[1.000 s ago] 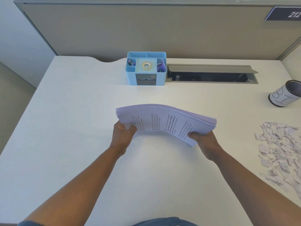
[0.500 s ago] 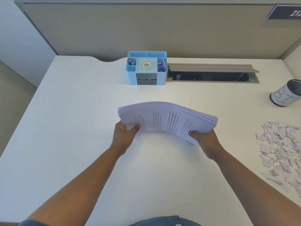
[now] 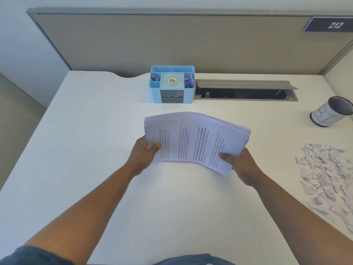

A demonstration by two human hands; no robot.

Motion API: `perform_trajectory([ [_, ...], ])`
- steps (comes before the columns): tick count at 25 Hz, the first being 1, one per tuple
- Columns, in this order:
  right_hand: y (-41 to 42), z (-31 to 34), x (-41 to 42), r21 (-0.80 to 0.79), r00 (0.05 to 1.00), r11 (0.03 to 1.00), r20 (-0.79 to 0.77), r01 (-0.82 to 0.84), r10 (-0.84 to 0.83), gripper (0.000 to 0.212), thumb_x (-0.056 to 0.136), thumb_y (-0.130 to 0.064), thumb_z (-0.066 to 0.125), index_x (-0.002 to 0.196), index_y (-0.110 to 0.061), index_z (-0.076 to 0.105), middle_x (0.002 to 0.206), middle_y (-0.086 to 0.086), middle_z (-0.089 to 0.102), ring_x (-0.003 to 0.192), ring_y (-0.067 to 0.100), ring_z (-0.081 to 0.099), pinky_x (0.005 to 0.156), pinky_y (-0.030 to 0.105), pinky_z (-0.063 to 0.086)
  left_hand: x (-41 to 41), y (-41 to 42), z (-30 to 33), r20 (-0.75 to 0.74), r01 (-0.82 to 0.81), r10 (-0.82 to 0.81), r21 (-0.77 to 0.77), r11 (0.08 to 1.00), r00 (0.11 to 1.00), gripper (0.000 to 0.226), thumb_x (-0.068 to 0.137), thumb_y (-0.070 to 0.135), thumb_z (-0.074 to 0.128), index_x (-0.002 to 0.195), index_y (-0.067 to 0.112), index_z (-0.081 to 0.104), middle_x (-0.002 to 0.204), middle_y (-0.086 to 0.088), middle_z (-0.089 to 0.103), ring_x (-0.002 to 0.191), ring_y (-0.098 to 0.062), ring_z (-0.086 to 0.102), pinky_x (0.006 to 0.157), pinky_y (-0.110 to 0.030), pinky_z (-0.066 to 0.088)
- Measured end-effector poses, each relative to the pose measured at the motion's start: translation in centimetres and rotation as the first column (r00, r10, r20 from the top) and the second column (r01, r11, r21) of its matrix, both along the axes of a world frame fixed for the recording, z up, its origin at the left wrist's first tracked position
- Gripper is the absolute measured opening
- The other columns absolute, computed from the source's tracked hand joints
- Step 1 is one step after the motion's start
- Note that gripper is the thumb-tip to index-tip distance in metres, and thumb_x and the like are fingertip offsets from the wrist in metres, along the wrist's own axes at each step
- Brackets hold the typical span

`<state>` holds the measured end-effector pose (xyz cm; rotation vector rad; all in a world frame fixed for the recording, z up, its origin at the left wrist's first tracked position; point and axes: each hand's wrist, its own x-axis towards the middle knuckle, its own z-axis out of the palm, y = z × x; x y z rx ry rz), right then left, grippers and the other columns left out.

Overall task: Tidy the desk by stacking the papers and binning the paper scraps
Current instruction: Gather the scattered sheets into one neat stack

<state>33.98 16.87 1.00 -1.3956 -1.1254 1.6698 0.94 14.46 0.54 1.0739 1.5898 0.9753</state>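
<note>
Your left hand (image 3: 142,154) grips the near left corner of the thick stack of white printed paper sheets (image 3: 196,138), thumb on top and fingers hidden underneath. Your right hand (image 3: 241,165) grips the near right corner the same way, thumb pressed on the top sheet. The stack spans between your two hands, above the middle of the white desk (image 3: 95,131), and reaches away from you beyond both grips. It bows upward in the middle, so the top sheet arches. Lines of black text run across that sheet, too blurred to read. The edges on the right side are fanned and not flush.

To your right, well apart from the stack, a loose heap of torn white paper scraps (image 3: 324,176) lies on the desk. Farther back on that side stands a dark mesh cup wrapped in white paper with handwritten letters (image 3: 330,114). Beyond the stack, at the desk's far edge, sits a light blue plastic desk organiser (image 3: 172,85) with a tape roll (image 3: 172,80) in its middle compartment.
</note>
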Motion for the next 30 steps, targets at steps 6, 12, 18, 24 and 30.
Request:
perform_trajectory([
  [6,-1.7,1.9,0.0,-0.147,0.986,0.976,-0.043,-0.163,0.158,0.042,0.083,-0.004,0.076,0.123,-0.017,0.069,0.124,0.007,0.074,0.113,0.030,0.071,0.096,0.058,0.055,-4.4,1.0,2.1,0.133,0.263,-0.247,-0.117,0.958,0.960,0.031,0.094,0.000,0.069,0.125,0.005,0.067,0.120,-0.007,0.075,0.112,-0.028,0.072,0.099,-0.044,0.056],
  [12,-3.4,1.8,-2.6,-0.250,0.969,0.968,-0.238,0.003,-0.065,0.041,0.086,0.012,0.064,0.123,-0.004,0.068,0.125,0.015,0.072,0.111,0.032,0.071,0.097,0.048,0.055,-6.3,0.7,3.2,0.332,0.035,0.029,-0.186,0.982,0.943,0.024,0.094,0.008,0.070,0.116,0.011,0.062,0.121,-0.022,0.072,0.091,-0.029,0.076,0.073,-0.040,0.063],
  [18,-4.4,1.3,-5.5,-0.295,0.902,0.936,-0.324,0.191,-0.286,0.043,0.090,0.012,0.059,0.126,-0.009,0.067,0.124,0.010,0.073,0.114,0.032,0.070,0.096,0.049,0.055,-2.6,-3.0,2.1,0.687,-0.080,0.319,-0.355,0.931,0.653,0.043,0.086,0.047,0.064,0.109,0.011,0.065,0.109,-0.012,0.074,0.094,-0.025,0.074,0.084,-0.037,0.061],
  [24,-5.8,1.0,-9.4,-0.306,0.873,0.902,-0.290,0.303,-0.391,0.039,0.092,0.007,0.062,0.125,-0.011,0.067,0.119,0.006,0.076,0.112,0.031,0.071,0.097,0.055,0.055,5.8,-4.4,2.7,0.684,-0.157,0.324,-0.297,0.942,0.653,0.025,0.108,0.013,0.047,0.133,0.015,0.051,0.122,-0.008,0.074,0.110,-0.028,0.072,0.095,-0.051,0.057],
  [30,-6.9,1.1,-11.1,-0.234,0.893,0.937,-0.311,0.260,-0.326,0.037,0.094,0.001,0.066,0.126,-0.017,0.066,0.121,0.002,0.075,0.112,0.025,0.071,0.093,0.049,0.058,5.2,-2.8,1.8,0.534,-0.314,0.424,-0.287,0.905,0.731,0.028,0.108,0.005,0.044,0.129,0.020,0.054,0.121,-0.004,0.072,0.107,-0.027,0.071,0.084,-0.046,0.060],
])
